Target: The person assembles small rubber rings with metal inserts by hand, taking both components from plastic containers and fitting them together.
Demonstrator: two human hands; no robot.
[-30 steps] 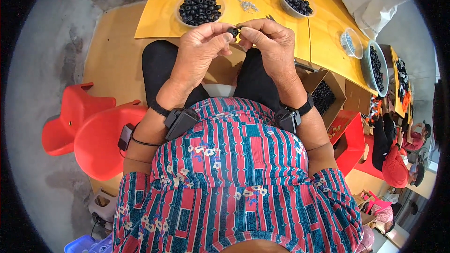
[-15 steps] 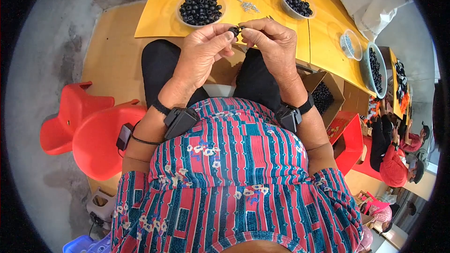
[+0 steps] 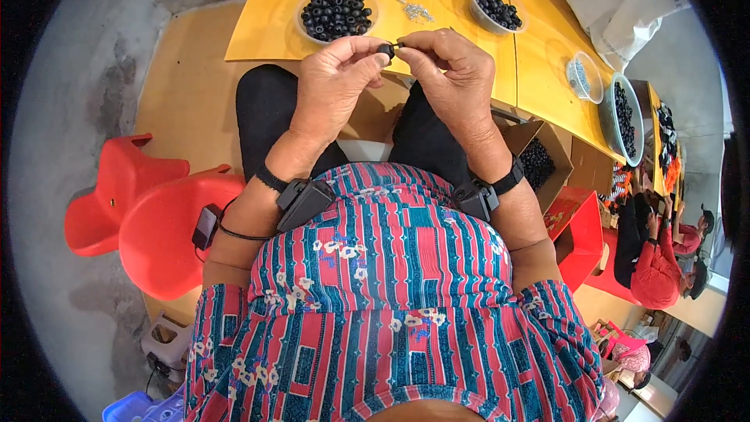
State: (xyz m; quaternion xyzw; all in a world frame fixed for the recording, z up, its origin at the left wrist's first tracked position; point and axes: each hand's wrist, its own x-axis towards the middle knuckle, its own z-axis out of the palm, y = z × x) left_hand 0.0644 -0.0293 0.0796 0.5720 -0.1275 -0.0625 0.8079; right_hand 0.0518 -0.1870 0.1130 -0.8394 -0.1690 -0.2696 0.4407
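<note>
My left hand (image 3: pixel 332 86) pinches a round black bead-like piece (image 3: pixel 385 51) between thumb and fingertips, just over the table's near edge. Facing it, my right hand (image 3: pixel 457 74) is closed at the fingertips on a much smaller dark part (image 3: pixel 398 45). The two pieces sit almost end to end; whether they are joined is too small to tell. Beyond my left hand stands a clear bowl (image 3: pixel 376 9) heaped with black beads (image 3: pixel 336 14). Small silvery metal parts (image 3: pixel 416 12) lie in loose piles past my fingers.
On the yellow table (image 3: pixel 266 31) are another bowl of black pieces (image 3: pixel 497 10), a small clear tub (image 3: pixel 584 78) and a pale basin (image 3: pixel 639 121). Below is a cardboard box (image 3: pixel 558 144). Red chairs (image 3: pixel 168 227) stand at left; other people (image 3: pixel 656 273) sit far right.
Both hands have shifted very slightly up and left with their pieces. A little more of the small part shows between my fingertips. Far right, a person's arms have moved.
</note>
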